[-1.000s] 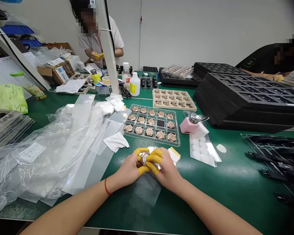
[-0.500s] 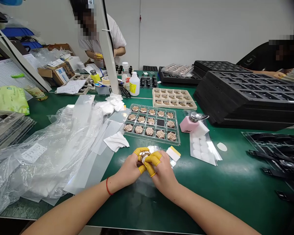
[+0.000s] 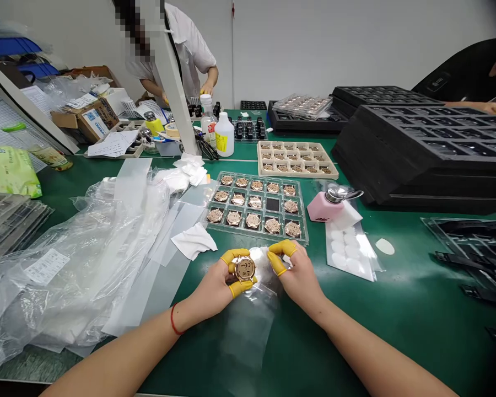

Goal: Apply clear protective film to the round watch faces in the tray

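In my left hand (image 3: 217,278) a round gold-coloured watch case (image 3: 245,268) is held by its rim, the printed back turned toward me. Yellow finger cots cover the fingertips of both hands. My right hand (image 3: 297,273) is just right of the case, apart from it, with thumb and forefinger pinched together. Whatever is between those fingertips cannot be made out. Between the hands, a whitish, see-through plastic piece (image 3: 262,264) lies on the table. Beyond them sits a clear tray (image 3: 306,236) of similar watch cases, one pocket showing only its dark base.
A pink pump bottle (image 3: 325,207) stands right of the tray, by a sheet of round white pads (image 3: 347,251). Black foam trays (image 3: 413,176) are stacked at right, watch straps (image 3: 471,259) nearer. Plastic bags (image 3: 119,242) cover the left side. A co-worker (image 3: 190,44) stands opposite.
My right hand has moved off the watch case to the right. The case now shows its printed back in my left hand. The view has shifted slightly.
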{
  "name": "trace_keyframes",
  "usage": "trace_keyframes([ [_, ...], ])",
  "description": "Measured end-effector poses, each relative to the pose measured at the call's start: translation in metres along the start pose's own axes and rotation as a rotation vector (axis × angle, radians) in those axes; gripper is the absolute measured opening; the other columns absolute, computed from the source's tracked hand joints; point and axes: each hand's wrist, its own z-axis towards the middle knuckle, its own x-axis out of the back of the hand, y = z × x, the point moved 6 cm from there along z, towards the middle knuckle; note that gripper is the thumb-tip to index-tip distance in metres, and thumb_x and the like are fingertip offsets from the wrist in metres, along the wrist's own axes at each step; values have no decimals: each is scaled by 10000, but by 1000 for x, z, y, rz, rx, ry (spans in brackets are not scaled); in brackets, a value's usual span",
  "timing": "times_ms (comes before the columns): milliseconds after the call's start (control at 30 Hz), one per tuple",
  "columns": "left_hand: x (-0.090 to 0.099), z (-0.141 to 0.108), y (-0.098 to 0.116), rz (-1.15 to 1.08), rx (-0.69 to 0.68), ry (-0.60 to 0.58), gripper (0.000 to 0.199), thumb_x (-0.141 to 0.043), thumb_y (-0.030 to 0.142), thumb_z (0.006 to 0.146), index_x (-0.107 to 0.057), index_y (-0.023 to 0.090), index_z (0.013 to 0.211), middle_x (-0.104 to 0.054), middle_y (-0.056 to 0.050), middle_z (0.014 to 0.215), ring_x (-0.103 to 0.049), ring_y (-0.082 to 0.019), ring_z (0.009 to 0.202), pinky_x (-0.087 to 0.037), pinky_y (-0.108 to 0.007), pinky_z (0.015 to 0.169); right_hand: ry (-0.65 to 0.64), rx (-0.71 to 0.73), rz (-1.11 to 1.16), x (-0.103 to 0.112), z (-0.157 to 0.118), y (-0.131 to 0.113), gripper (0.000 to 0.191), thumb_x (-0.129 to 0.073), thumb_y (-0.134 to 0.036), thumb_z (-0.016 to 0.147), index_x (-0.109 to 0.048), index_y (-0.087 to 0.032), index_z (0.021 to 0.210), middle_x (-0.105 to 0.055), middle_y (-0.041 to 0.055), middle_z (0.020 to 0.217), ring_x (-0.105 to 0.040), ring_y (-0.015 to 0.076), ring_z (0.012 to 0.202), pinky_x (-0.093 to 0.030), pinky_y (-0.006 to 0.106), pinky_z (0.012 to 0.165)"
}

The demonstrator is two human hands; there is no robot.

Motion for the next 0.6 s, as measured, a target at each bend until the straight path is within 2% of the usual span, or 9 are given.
trace_keyframes([
  [67, 3, 2, -1, -80, 19, 16, 530, -704, 233, 717, -458, 215, 1187, -616, -58, 1048, -630, -202, 939, -504, -345, 854, -26, -53, 9, -2, 2, 7, 75, -533, -259, 818, -587, -229, 861, -621, 43, 843, -527, 220, 844, -406, 417, 801],
  [167, 10, 6, 1, -164, 19, 64, 550, -714, 208, 701, -450, 206, 1184, -616, -67, 1076, -628, -207, 980, -482, -350, 899, -103, -46, 40, -7, 1, 5, 196, -582, -273, 788, -585, -229, 979, -621, 69, 971, -528, 242, 941, -427, 434, 826],
  [267, 19, 9, 6, -242, -2, 113, 575, -736, 213, 686, -439, 201, 1178, -635, -68, 1068, -639, -204, 973, -483, -341, 896, -254, 8, 121, -15, -6, -5, 258, -615, -294, 773, -579, -246, 1024, -602, 72, 1063, -523, 243, 1017, -442, 430, 860],
  [367, 26, 11, 11, -301, -21, 154, 606, -747, 239, 683, -417, 195, 1190, -673, -62, 995, -663, -202, 923, -483, -353, 893, -375, -59, 218, -23, -13, -7, 364, -626, -287, 757, -556, -264, 1114, -578, 62, 1135, -532, 227, 1040, -445, 424, 891],
  [500, 33, 8, 18, -223, -120, 191, 602, -747, 263, 686, -434, 196, 1197, -685, -61, 980, -661, -223, 951, -474, -375, 911, -400, -311, 459, -31, -15, 3, 331, -560, -310, 798, -551, -227, 1119, -626, 38, 927, -580, 175, 825, -478, 373, 779],
  [600, 34, 3, 24, -89, -219, 196, 576, -756, 243, 673, -476, 196, 1175, -668, -68, 1044, -651, -228, 978, -481, -361, 913, -400, -445, 727, -34, -15, 2, 416, -622, -349, 750, -521, -203, 1126, -620, 5, 786, -584, 153, 727, -473, 328, 706],
])
